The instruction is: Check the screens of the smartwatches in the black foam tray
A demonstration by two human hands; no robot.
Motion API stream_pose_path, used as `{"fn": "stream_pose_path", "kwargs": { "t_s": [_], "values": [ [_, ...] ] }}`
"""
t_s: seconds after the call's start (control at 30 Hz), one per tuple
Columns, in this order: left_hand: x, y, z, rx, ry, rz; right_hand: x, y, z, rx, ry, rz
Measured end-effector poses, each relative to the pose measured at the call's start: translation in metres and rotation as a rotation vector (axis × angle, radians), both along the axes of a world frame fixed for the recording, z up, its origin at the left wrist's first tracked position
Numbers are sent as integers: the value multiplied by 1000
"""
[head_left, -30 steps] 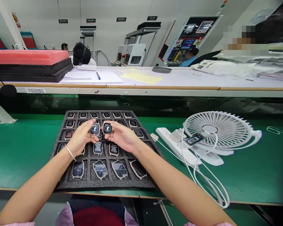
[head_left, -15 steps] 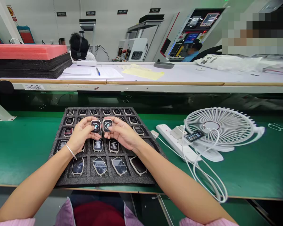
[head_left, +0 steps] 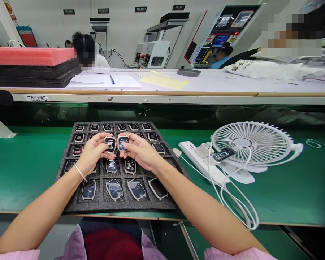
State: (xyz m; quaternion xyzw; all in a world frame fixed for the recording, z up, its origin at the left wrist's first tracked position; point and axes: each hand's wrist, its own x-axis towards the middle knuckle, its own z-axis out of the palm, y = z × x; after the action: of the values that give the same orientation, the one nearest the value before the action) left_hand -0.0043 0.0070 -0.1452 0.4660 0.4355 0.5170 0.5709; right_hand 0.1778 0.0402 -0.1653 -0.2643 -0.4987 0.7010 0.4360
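A black foam tray (head_left: 67,206) lies on the green bench and holds several smartwatch bodies in rows. My left hand (head_left: 93,153) is closed round one watch body (head_left: 109,143), held above the tray's middle. My right hand (head_left: 139,151) grips a second watch body (head_left: 123,142) right beside it, with a thumb on its lit screen. Both screens face me. The nearest row holds watch bodies with dark screens (head_left: 114,189).
A white desk fan (head_left: 250,142) lies flat to the right, with a power strip (head_left: 197,162), a small device (head_left: 221,155) and looping white cables (head_left: 241,206). Behind stands a raised shelf (head_left: 178,95) with papers, a pen and stacked foam sheets (head_left: 32,68). People work beyond.
Both hands stay on the two watches; the screens changed from a round dial picture to text lines. The view shifted slightly down and left.
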Motion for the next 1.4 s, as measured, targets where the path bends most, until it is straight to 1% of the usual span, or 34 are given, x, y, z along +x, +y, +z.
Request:
{"fn": "stream_pose_path", "kwargs": {
  "t_s": [0.43,0.7,0.97,1.4],
  "values": [
    [1,0,-2,24,22,10,1,-2,2,23,-12,3],
    [0,0,-3,53,22,-18,1,0,1,28,-12,-3],
    [0,0,-1,-13,-32,-32,-1,3,0,-50,2,-4],
    [0,-1,0,-5,-35,-32,0,1,-3,-15,-15,-29]
  ]
}}
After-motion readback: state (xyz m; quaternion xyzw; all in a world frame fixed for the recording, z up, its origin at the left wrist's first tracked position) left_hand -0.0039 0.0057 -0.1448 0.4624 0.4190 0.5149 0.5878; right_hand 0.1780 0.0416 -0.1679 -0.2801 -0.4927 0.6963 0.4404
